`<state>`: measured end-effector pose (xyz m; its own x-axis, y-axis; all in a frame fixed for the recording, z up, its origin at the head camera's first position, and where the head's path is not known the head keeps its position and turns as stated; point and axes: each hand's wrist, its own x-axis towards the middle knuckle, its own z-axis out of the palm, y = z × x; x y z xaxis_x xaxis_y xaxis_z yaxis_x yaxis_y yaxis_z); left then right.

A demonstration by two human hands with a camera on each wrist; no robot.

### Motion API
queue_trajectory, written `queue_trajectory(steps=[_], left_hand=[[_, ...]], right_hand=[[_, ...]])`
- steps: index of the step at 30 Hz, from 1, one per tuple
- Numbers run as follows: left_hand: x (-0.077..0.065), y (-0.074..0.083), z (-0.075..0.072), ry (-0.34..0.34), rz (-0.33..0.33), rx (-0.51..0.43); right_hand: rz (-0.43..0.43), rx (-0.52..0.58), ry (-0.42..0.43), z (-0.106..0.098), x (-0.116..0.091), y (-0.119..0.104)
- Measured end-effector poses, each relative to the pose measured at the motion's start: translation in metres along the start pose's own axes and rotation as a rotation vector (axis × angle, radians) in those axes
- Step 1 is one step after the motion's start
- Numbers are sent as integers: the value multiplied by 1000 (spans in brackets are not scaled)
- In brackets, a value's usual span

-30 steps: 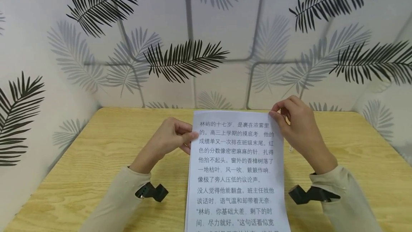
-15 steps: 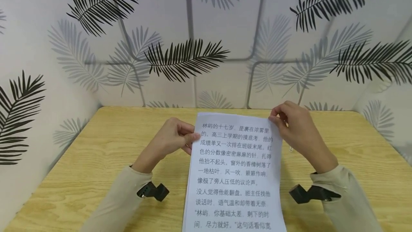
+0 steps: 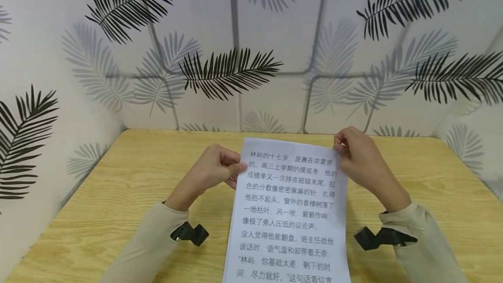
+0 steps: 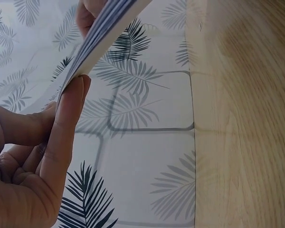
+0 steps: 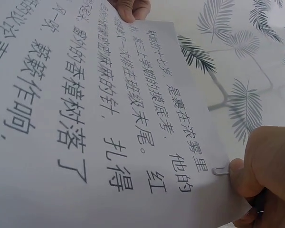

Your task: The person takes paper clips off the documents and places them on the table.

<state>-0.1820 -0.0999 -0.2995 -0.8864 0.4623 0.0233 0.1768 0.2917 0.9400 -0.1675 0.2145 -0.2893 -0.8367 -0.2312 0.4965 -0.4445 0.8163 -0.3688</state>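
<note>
A stack of printed paper (image 3: 291, 213) is held up in front of me, its top edge sloping down to the right in the head view. My left hand (image 3: 218, 167) pinches its left edge, thumb on the printed face and fingers behind. In the left wrist view the layered sheet edges (image 4: 97, 40) show above the fingers. A small pale paper clip (image 5: 221, 170) sits over the top right corner. My right hand (image 3: 361, 160) pinches the clip's outer end at that corner, the thumb (image 5: 242, 178) covering part of it. The stack's lower end runs out of the head view.
A wood-grain table (image 3: 129, 195) lies beneath, backed by a leaf-patterned wall covering (image 3: 271, 29). Another small clip-like item (image 4: 201, 26) lies on the tabletop, partly hidden by the right hand in the head view.
The stack has tilted slightly, its top left corner moving right and down. My right hand has lowered a little at the top right corner; my left hand keeps its pinch.
</note>
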Motion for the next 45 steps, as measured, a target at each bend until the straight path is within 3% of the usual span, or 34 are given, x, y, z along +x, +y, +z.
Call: queue_trajectory(steps=[5,13,25,31,39,45], left_hand=[[-1,0,-1,3,-1,-5],[-1,-1,-3,4,-19,-17],[-2,-1,-6,49,-34,-20],[-3,-2,-7,78,-40,-25],[-1,-6,1,59,-24,-40],[3,-6,2,66,-25,-24]], right_hand=[[-38,16,43,3,3,0],[-16,115,46,4,5,-5],[97,218,27,-1,8,-7],[103,240,36,1,9,-8],[147,210,114,0,4,-4],[177,188,124,-2,2,2]])
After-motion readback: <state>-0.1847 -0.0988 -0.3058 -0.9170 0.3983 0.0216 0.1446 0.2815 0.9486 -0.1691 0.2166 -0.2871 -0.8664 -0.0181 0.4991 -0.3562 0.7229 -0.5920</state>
